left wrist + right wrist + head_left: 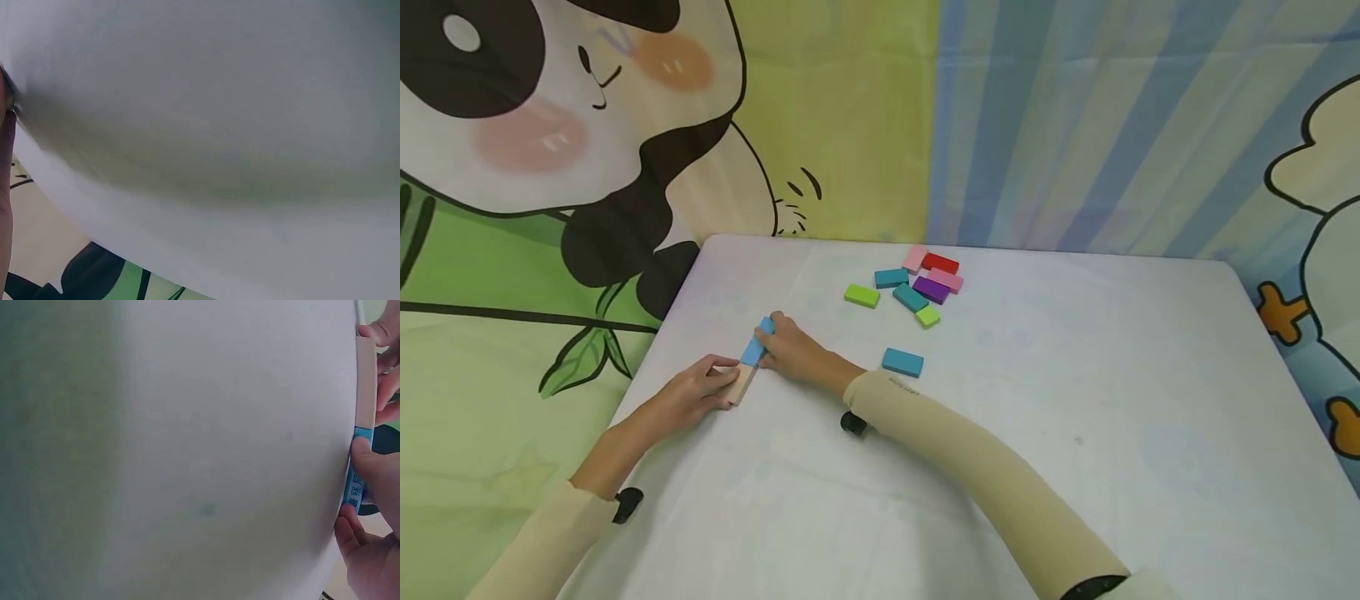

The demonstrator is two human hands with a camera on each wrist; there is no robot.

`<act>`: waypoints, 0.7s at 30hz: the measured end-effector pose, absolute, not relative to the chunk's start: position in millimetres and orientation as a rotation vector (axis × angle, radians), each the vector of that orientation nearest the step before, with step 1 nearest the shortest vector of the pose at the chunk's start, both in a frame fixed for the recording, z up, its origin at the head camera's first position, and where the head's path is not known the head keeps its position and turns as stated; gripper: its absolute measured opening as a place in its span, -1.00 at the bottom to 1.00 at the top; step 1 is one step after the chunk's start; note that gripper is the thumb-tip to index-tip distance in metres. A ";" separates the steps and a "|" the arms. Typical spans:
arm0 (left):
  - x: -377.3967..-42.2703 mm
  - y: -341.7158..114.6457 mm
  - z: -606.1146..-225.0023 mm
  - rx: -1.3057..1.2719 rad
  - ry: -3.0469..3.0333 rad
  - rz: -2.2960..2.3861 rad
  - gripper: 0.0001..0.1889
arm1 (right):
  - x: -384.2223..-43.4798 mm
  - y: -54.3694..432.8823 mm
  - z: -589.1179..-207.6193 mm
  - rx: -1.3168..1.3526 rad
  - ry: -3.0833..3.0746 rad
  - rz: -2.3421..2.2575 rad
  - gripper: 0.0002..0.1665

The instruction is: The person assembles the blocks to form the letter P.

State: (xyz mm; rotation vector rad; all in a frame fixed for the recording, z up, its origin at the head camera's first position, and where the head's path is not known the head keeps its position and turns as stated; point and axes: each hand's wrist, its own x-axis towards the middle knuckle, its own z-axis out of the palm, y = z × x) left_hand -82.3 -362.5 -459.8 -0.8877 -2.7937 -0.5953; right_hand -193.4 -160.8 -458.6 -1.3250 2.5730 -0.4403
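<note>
Near the left edge of the table, a beige block (743,385) and a light blue block (756,346) lie end to end in one line. My left hand (688,396) holds the beige block between thumb and fingers. At the far end, my right hand (797,350) pinches the blue block by its ends, thumb near the joint. In the right wrist view, the beige block (366,381) meets the blue block (354,487), which bears printed characters on one face. Only a sliver of my left hand (6,156) shows in the left wrist view.
A loose group of blocks lies toward the back: red (942,263), purple (932,289), pink (945,280), teal (891,278) and green (861,296). One blue-teal block (902,362) lies apart, nearer my right forearm. Printed cloth (835,125) hangs behind the white table (1075,375).
</note>
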 end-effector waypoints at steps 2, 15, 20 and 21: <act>-82.4 -361.6 -459.8 -0.884 -2.804 -0.592 -0.45 | -192.4 -161.7 -458.3 -1.307 2.605 -0.418 -0.25; -93.9 -358.7 -440.0 -0.953 -2.866 -0.492 -0.72 | -183.3 -166.1 -458.1 -1.249 2.747 -0.278 -0.24; -105.2 -357.9 -433.0 -0.906 -2.983 -0.521 -0.66 | -196.6 -157.4 -449.5 -1.267 2.666 -0.268 -0.19; -106.7 -356.8 -432.3 -0.890 -3.024 -0.564 -0.62 | -201.9 -152.1 -446.0 -1.249 2.653 -0.309 -0.19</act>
